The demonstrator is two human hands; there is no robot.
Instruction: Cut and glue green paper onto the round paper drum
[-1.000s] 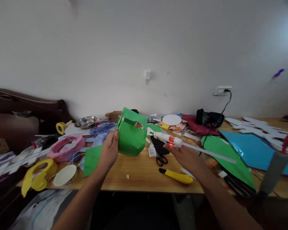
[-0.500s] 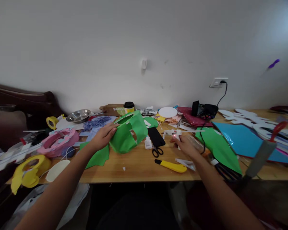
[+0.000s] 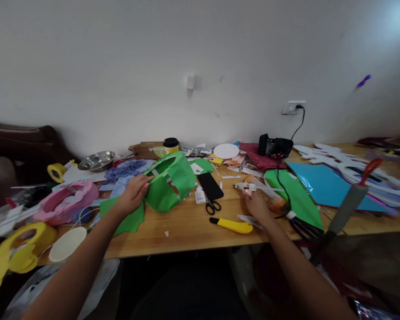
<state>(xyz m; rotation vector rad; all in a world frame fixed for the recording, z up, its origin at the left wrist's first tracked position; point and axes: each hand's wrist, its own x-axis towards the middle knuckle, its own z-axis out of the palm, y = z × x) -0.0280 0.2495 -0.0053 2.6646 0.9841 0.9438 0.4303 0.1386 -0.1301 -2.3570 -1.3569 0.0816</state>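
My left hand (image 3: 133,194) grips the left edge of a green paper box with cut-out windows (image 3: 170,181), which rests tilted on the wooden table (image 3: 186,226). My right hand (image 3: 255,203) lies low on the table with its fingers closed around the white glue gun (image 3: 246,186), whose red light glows. A black cord runs from beside the glue gun up to the wall socket (image 3: 292,107). Between my hands lie a black phone (image 3: 210,186), small scissors (image 3: 213,206), a small glue bottle (image 3: 199,195) and a yellow utility knife (image 3: 232,225).
Green (image 3: 298,195) and blue (image 3: 323,184) paper sheets lie at right, with white cut-outs (image 3: 340,162) behind. Pink (image 3: 65,202) and yellow (image 3: 16,249) foam shapes, a roll of white tape (image 3: 66,243), a steel bowl (image 3: 96,161) and yellow tape (image 3: 56,172) crowd the left. A grey-handled tool (image 3: 345,209) stands near right.
Both hands have come down from mid-air to the table. The green box now rests on the tabletop and the glue gun lies low beside the green sheet. The view has shifted right.
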